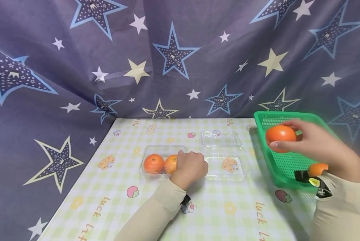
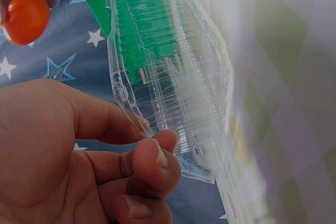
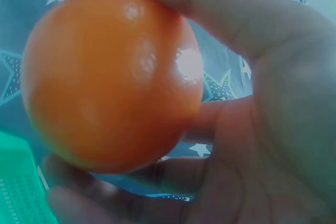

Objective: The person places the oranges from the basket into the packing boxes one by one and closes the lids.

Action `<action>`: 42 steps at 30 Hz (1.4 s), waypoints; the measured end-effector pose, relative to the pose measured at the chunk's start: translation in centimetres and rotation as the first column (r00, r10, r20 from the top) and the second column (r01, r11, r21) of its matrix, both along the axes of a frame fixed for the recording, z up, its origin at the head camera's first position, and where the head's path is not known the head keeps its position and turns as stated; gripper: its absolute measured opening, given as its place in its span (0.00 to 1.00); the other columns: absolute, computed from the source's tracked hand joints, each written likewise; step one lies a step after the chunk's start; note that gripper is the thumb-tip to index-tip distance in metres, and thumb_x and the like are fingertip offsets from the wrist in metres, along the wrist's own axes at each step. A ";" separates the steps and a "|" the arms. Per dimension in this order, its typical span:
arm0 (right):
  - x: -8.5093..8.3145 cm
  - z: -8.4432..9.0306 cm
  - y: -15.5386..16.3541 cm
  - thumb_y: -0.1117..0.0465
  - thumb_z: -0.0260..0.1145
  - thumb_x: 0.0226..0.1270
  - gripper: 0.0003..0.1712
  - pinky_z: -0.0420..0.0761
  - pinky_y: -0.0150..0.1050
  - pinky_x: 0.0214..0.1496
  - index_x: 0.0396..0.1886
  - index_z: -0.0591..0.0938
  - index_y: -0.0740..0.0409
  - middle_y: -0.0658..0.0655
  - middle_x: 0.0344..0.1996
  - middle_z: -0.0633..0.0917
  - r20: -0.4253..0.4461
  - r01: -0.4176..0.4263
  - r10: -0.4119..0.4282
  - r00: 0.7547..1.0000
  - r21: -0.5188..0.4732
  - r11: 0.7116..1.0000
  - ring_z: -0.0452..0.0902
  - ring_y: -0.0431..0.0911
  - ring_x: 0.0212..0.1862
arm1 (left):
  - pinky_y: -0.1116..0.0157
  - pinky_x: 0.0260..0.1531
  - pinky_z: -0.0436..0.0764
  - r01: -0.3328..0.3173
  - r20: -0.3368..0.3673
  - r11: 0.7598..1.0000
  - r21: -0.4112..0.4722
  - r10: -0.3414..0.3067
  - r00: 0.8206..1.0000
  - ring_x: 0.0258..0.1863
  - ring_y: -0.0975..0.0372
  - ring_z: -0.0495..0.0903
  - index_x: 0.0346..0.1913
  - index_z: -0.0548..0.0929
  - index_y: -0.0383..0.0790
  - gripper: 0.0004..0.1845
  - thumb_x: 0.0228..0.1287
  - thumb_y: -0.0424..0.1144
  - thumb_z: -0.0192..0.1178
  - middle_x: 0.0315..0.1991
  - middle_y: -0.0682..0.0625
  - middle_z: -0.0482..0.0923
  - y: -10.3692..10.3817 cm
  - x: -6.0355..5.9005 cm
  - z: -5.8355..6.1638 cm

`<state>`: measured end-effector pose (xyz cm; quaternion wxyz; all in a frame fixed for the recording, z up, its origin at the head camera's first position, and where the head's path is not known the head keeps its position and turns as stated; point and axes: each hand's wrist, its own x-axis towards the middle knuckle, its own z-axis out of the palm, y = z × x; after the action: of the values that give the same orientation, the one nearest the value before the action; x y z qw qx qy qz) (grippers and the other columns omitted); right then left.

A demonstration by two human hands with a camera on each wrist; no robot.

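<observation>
My right hand [image 1: 313, 137] grips an orange [image 1: 280, 138] above the green basket [image 1: 291, 164], thumb on one side and fingers on the other. That orange [image 3: 113, 80] fills much of the right wrist view. My left hand [image 1: 191, 168] is between two clear plastic boxes, fingers curled. In the left wrist view its fingertips pinch the near edge of the open clear box [image 2: 168, 72], which has nothing in it. The other clear box [image 1: 164, 149], left of that hand, contains two oranges [image 1: 153, 163], the right one partly hidden by the hand.
Another orange [image 1: 317, 169] lies in the basket, partly covered by my right wrist. A checked cloth [image 1: 155, 211] with printed pictures covers the table. Behind and to the left hangs a dark curtain [image 1: 173, 90] with stars.
</observation>
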<state>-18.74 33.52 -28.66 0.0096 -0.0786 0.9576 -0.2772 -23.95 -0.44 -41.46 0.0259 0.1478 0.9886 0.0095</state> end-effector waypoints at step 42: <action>-1.7 -2.3 -6.5 0.35 0.78 0.56 0.45 0.79 0.45 0.40 0.67 0.76 0.52 0.60 0.52 0.83 -0.178 -0.055 0.057 0.982 0.014 0.998 0.79 0.55 0.47 | 0.54 0.38 0.68 0.010 -0.040 1.000 0.029 -0.009 0.999 0.24 0.59 0.75 0.20 0.79 0.50 0.21 0.72 0.50 0.52 0.20 0.53 0.78 -0.4 0.1 0.0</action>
<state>-20.46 26.99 -30.97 -0.0678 -0.1298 0.9532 -0.2644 -23.85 -0.79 -41.44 0.0038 0.1530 0.9880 0.0210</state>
